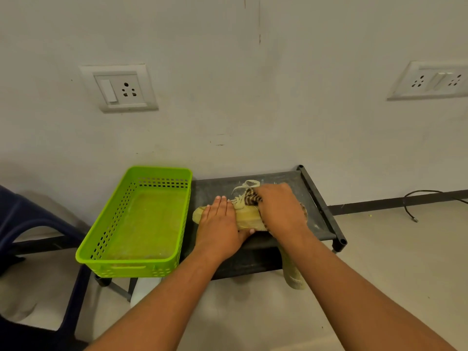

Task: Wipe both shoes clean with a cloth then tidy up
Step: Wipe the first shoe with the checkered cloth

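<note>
Head view: two hands work at one low dark rack [316, 219] by the wall.
Basket: one green basket [136, 267], on the rack's left end.
Shoes: two; one tan shoe [249, 216] on the rack, a second shoe [293, 274] apparently on the floor below.
Left hand [219, 224]: fingers straight, pressing the toe.
Right hand [281, 211]: curled around one striped cloth [253, 197], on the shoe.
Progress: probably wiping one shoe; the tidying is not done.
</note>
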